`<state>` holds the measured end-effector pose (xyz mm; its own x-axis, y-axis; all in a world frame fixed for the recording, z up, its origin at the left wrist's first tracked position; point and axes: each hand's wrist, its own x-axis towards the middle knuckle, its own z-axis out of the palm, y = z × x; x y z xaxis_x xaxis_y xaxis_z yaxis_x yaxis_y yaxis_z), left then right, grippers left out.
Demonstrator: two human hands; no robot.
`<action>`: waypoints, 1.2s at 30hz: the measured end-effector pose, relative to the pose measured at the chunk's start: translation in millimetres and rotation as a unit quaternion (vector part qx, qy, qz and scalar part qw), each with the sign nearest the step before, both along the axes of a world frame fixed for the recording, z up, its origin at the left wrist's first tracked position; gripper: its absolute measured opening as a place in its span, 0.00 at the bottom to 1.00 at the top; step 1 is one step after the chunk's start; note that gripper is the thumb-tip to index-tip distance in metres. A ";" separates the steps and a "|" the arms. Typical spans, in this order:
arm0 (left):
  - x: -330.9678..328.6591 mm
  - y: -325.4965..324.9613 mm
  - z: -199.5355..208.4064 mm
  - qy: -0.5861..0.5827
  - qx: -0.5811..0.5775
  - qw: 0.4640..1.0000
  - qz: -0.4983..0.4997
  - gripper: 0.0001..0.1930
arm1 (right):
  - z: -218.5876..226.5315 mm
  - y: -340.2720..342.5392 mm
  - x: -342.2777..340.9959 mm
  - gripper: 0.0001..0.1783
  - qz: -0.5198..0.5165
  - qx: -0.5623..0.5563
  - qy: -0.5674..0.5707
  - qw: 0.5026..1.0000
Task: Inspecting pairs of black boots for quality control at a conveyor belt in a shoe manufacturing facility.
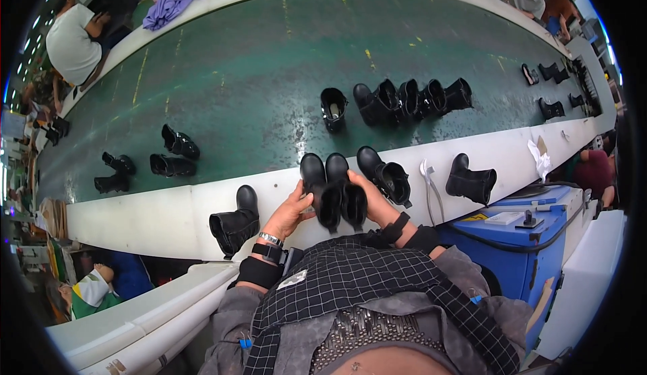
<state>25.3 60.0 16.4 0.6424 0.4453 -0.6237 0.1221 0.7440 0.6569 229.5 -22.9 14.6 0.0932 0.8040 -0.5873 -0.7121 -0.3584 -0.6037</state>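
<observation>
Side by side in front of me are two black ankle boots, toes pointing away and open shafts toward me. My left hand grips the outer side of the left boot, its thumb along the upper. On the other side, my right hand is closed round the right boot; some of its fingers are hidden. Just right of that hand another black boot rests on the white ledge. A further boot sits left of my left wrist.
Beyond the ledge runs a green conveyor belt carrying several black boots. To the right are a cable, a lone boot and a blue machine. A person in white sits across the belt at far left.
</observation>
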 end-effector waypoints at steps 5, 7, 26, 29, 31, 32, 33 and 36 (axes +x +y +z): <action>2.0 0.0 -0.5 -0.015 0.061 0.997 -0.036 0.44 | -2.5 -15.7 7.0 0.27 -0.012 0.000 0.020 1.000; 2.4 1.0 -1.7 -0.023 0.084 0.995 -0.042 0.43 | -3.2 -18.0 6.4 0.28 -0.018 0.036 0.025 0.999; 67.3 -12.5 -3.5 -0.124 0.001 0.978 -0.166 0.51 | -4.5 -119.8 63.9 0.28 -0.008 -0.030 -0.166 0.986; 69.3 -10.7 -1.0 -0.110 -0.010 0.979 -0.168 0.50 | -3.5 -121.4 70.7 0.26 -0.015 -0.136 -0.427 0.894; 68.8 -11.5 -0.9 -0.104 -0.001 0.979 -0.173 0.50 | -2.9 -115.0 65.0 0.24 -0.114 -0.065 -0.597 0.792; 68.6 -11.5 -1.2 -0.097 -0.001 0.981 -0.169 0.49 | -3.5 -108.5 65.7 0.23 -0.149 -0.054 -0.611 0.775; 68.3 -12.0 -1.6 -0.088 -0.002 0.983 -0.164 0.48 | -4.7 -100.9 67.4 0.21 -0.179 -0.031 -0.625 0.759; 65.2 -9.8 -1.2 -0.052 0.035 0.985 -0.160 0.45 | -7.1 -82.9 79.8 0.18 -0.216 -0.013 -0.608 0.764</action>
<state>90.5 50.2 15.2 0.8152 0.2498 -0.5225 0.2724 0.6309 0.7265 309.4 -105.8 7.4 0.8354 0.5342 0.1295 0.3148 -0.2720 -0.9094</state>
